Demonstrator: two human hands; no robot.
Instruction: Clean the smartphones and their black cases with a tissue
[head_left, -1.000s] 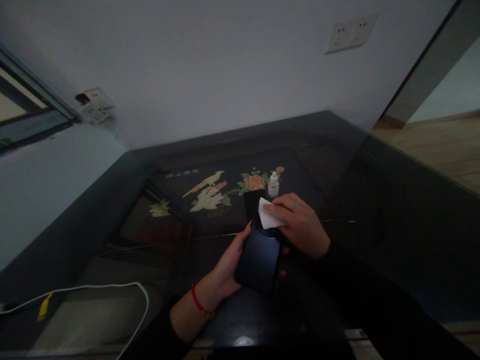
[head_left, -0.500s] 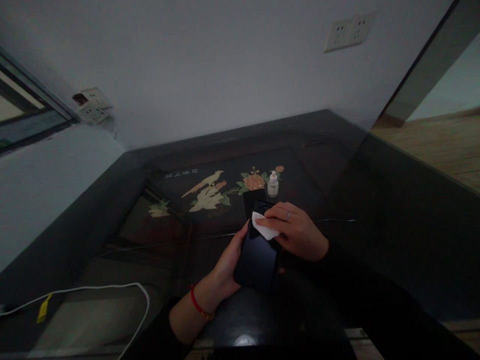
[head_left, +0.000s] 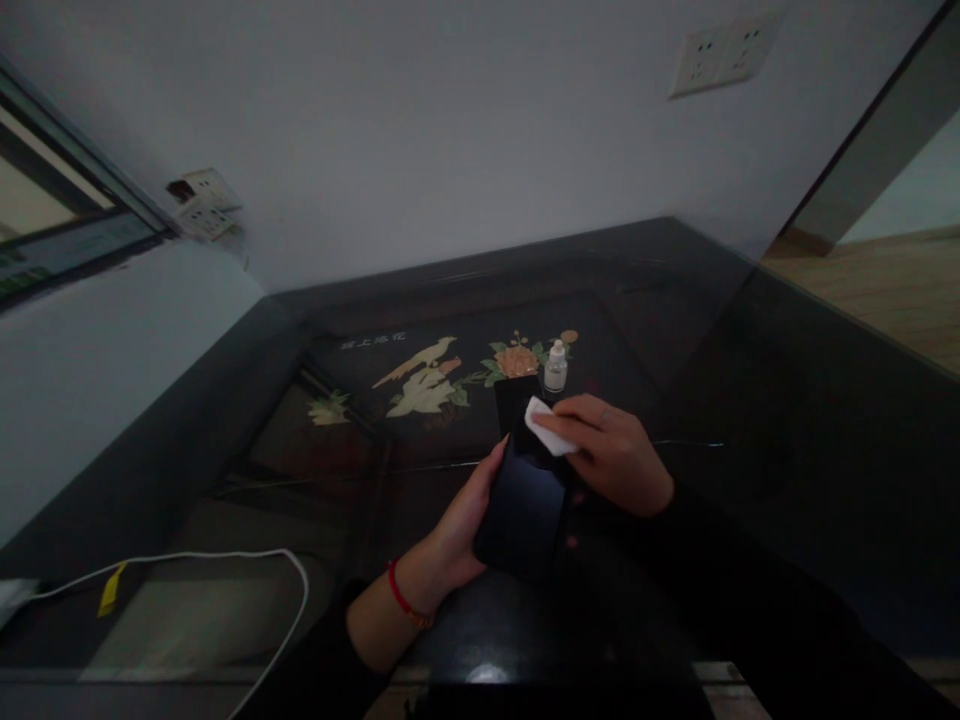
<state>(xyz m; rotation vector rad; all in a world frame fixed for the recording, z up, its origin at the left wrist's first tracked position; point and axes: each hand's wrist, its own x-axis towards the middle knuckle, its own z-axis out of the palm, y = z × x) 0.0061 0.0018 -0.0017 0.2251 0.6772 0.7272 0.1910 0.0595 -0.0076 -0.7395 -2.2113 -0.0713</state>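
My left hand [head_left: 459,528] grips a dark phone [head_left: 525,505] from below and the left, thumb along its edge, screen facing up. My right hand [head_left: 611,452] has its fingers pressed on a small white wipe [head_left: 547,428] at the phone's top end. A red cord is around my left wrist. A small white dropper bottle [head_left: 556,366] stands upright on the dark table [head_left: 750,400] just beyond the phone. A second dark flat item [head_left: 516,398] lies under the phone's far end.
The black glass-topped table has an inlaid bird-and-flower picture [head_left: 435,375]. A white cable [head_left: 225,560] with a yellow tag curves across the near left. Wall sockets [head_left: 724,55] sit on the white wall behind; another socket [head_left: 202,200] is at the left corner.
The wipe under my right fingers slid down the phone's top part and back up toward its far end. The left hand kept its hold. The camera shifted slightly.
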